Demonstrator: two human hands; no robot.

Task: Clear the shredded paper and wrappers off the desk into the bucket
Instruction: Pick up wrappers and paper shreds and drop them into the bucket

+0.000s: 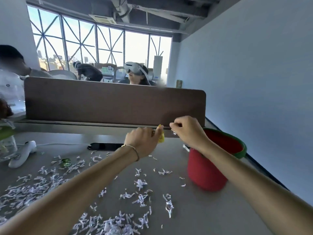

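White shredded paper (50, 182) lies scattered over the grey desk (179, 206), thickest at the left and front. A green wrapper (66, 162) sits among the shreds at the left. The red bucket (205, 173) with a green rim stands at the desk's right side. My left hand (144, 143) is raised over the desk's far part, closed on a yellow wrapper (161, 138). My right hand (188, 131) hovers left of the bucket's rim, fingers pinched on a few white shreds.
A brown divider panel (115, 102) closes off the desk's far edge. A white controller (23, 154) with its cable and a black phone (105, 146) lie on the desk at the back left. A glass jar (6, 141) stands far left. People sit beyond the divider.
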